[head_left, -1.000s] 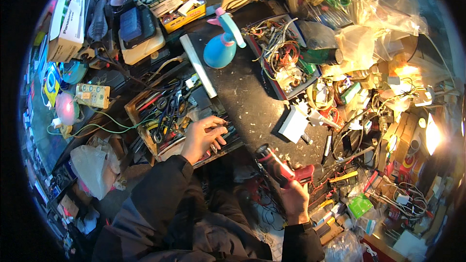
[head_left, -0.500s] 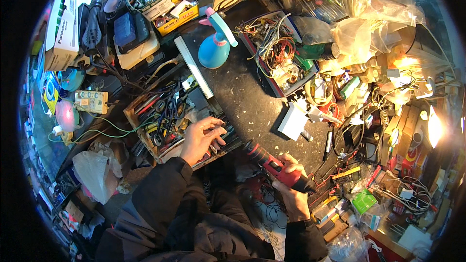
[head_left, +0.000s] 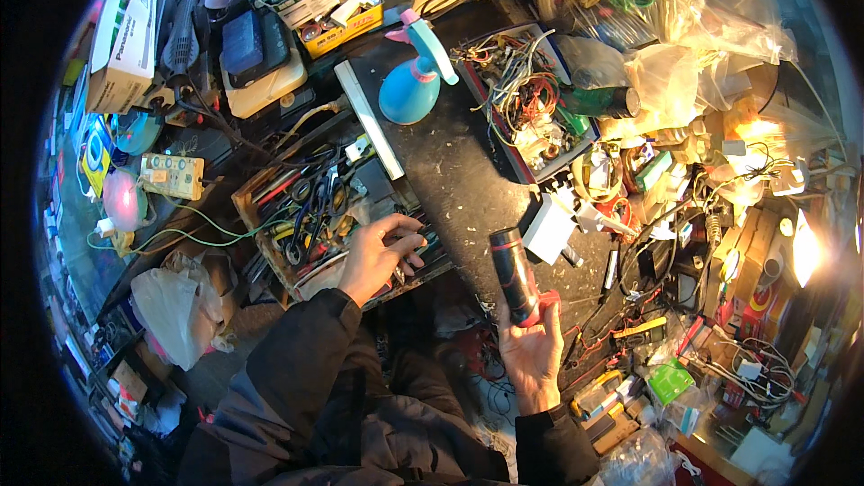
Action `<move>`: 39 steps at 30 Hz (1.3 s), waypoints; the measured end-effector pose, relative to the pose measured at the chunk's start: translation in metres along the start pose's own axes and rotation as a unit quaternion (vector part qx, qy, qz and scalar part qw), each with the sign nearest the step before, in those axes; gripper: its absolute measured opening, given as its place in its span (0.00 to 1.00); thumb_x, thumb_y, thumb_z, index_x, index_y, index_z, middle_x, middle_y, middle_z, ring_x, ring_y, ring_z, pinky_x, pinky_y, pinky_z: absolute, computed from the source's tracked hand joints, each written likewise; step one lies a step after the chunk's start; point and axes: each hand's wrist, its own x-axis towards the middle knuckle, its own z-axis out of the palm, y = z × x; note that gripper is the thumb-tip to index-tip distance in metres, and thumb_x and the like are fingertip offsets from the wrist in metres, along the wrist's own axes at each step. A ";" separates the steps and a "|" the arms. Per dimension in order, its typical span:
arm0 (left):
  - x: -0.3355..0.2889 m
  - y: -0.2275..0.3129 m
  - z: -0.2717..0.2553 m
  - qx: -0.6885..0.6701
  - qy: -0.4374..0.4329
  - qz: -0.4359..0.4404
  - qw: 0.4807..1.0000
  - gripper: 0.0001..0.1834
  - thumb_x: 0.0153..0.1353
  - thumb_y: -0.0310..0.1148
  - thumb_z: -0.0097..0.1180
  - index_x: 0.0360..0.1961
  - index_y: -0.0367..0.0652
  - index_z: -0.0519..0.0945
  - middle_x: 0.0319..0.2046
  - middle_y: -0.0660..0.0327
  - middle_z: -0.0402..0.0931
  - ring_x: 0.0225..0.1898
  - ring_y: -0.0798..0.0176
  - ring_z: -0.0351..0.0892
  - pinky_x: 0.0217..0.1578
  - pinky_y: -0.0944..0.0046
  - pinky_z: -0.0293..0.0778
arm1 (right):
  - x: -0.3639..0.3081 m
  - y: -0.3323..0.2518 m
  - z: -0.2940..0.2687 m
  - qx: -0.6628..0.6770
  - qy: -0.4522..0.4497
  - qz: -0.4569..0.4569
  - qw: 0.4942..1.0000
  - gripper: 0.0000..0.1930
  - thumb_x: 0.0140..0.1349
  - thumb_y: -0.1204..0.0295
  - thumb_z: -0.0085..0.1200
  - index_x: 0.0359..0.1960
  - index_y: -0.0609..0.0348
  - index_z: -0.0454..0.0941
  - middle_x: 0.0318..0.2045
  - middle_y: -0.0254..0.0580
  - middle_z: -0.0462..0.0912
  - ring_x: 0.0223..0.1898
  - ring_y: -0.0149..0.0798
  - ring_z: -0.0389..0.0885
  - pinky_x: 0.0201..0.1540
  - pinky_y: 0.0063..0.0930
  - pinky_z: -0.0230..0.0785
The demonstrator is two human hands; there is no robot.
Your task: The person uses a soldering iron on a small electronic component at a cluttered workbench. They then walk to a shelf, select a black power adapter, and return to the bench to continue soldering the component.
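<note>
Head view: we see a dark cylindrical tool with red bands (head_left: 515,275) standing nearly upright above the front edge of the black workbench (head_left: 468,189), its lower end in our right hand (head_left: 533,353), whose fingers curl around it with the palm turned up. Our left hand (head_left: 378,255) rests on the wooden tool tray (head_left: 310,216), fingers bent loosely onto the tools, gripping nothing we can make out. Behind sits a blue spray bottle (head_left: 409,90), and beside it a box of tangled wires (head_left: 522,108).
</note>
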 end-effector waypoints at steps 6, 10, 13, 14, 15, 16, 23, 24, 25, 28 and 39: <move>0.000 -0.003 0.000 0.006 0.003 -0.001 1.000 0.13 0.74 0.27 0.62 0.55 0.31 0.82 0.39 0.56 0.87 0.32 0.65 0.89 0.29 0.67 0.83 | 0.001 0.000 -0.011 0.078 0.041 0.013 0.996 0.28 0.72 0.52 0.65 0.62 0.63 0.77 0.62 0.58 0.78 0.64 0.54 0.80 0.63 0.42 0.84; 0.000 -0.003 0.000 0.004 0.002 -0.006 1.000 0.13 0.74 0.27 0.62 0.55 0.32 0.82 0.41 0.56 0.87 0.33 0.65 0.89 0.30 0.67 0.83 | 0.001 0.003 -0.011 0.030 0.033 -0.019 0.999 0.30 0.72 0.51 0.65 0.62 0.62 0.77 0.62 0.58 0.79 0.64 0.53 0.81 0.62 0.42 0.84; 0.000 -0.003 -0.001 0.002 -0.004 -0.007 1.000 0.13 0.74 0.28 0.62 0.55 0.32 0.82 0.42 0.56 0.87 0.33 0.65 0.89 0.30 0.67 0.83 | -0.004 0.005 -0.007 -0.055 0.033 -0.073 0.995 0.29 0.73 0.48 0.62 0.62 0.60 0.77 0.62 0.58 0.79 0.65 0.52 0.80 0.66 0.47 0.80; 0.000 -0.003 -0.002 0.005 -0.007 0.003 1.000 0.14 0.74 0.28 0.63 0.55 0.32 0.82 0.42 0.56 0.87 0.34 0.65 0.89 0.30 0.67 0.83 | -0.009 0.006 -0.006 -0.120 0.031 -0.111 0.986 0.29 0.74 0.47 0.61 0.62 0.59 0.77 0.62 0.58 0.80 0.65 0.52 0.80 0.68 0.49 0.78; 0.000 -0.003 -0.003 0.006 -0.012 0.010 1.000 0.14 0.74 0.29 0.63 0.55 0.32 0.82 0.42 0.56 0.87 0.34 0.65 0.88 0.30 0.67 0.83 | -0.013 0.006 -0.006 -0.184 0.003 -0.146 0.972 0.28 0.75 0.46 0.59 0.62 0.58 0.77 0.62 0.58 0.80 0.65 0.51 0.80 0.69 0.50 0.76; 0.000 -0.003 -0.003 0.008 -0.011 0.009 1.000 0.14 0.74 0.29 0.63 0.55 0.32 0.81 0.42 0.56 0.87 0.34 0.65 0.88 0.30 0.67 0.83 | -0.016 0.004 -0.004 -0.243 0.020 -0.165 0.956 0.29 0.76 0.46 0.57 0.63 0.59 0.76 0.61 0.57 0.81 0.65 0.50 0.80 0.71 0.51 0.73; 0.004 -0.008 -0.007 -0.003 -0.018 0.013 1.000 0.14 0.74 0.31 0.63 0.54 0.31 0.81 0.40 0.55 0.88 0.34 0.66 0.87 0.30 0.66 0.83 | -0.030 -0.022 0.006 -0.426 -0.094 -0.197 0.878 0.36 0.74 0.51 0.54 0.70 0.73 0.68 0.47 0.49 0.81 0.48 0.43 0.82 0.59 0.40 0.73; 0.005 -0.009 -0.007 -0.007 -0.024 0.019 0.999 0.14 0.74 0.31 0.63 0.54 0.31 0.81 0.40 0.55 0.88 0.34 0.66 0.87 0.30 0.66 0.83 | -0.029 -0.022 0.008 -0.435 -0.088 -0.194 0.875 0.36 0.74 0.51 0.54 0.70 0.72 0.68 0.47 0.49 0.81 0.47 0.43 0.82 0.59 0.41 0.73; 0.005 -0.010 -0.007 -0.009 -0.025 0.020 0.999 0.14 0.74 0.31 0.63 0.54 0.31 0.81 0.40 0.55 0.88 0.34 0.66 0.87 0.31 0.66 0.83 | -0.029 -0.022 0.010 -0.442 -0.100 -0.190 0.871 0.36 0.74 0.51 0.54 0.70 0.72 0.68 0.47 0.49 0.81 0.46 0.43 0.81 0.59 0.41 0.73; 0.005 -0.009 -0.008 -0.010 -0.026 0.017 0.999 0.14 0.74 0.29 0.63 0.54 0.31 0.81 0.40 0.55 0.88 0.34 0.66 0.87 0.31 0.66 0.84 | -0.025 -0.014 0.014 -0.409 -0.109 -0.114 0.899 0.35 0.73 0.52 0.55 0.69 0.71 0.67 0.46 0.50 0.81 0.44 0.43 0.80 0.60 0.44 0.72; -0.003 -0.004 -0.017 0.040 -0.024 0.035 0.998 0.11 0.74 0.27 0.63 0.53 0.32 0.84 0.38 0.58 0.88 0.31 0.71 0.85 0.29 0.67 0.81 | -0.004 -0.001 0.057 -0.630 -0.081 0.014 0.772 0.39 0.66 0.69 0.71 0.75 0.65 0.63 0.56 0.54 0.85 0.55 0.41 0.85 0.60 0.37 0.78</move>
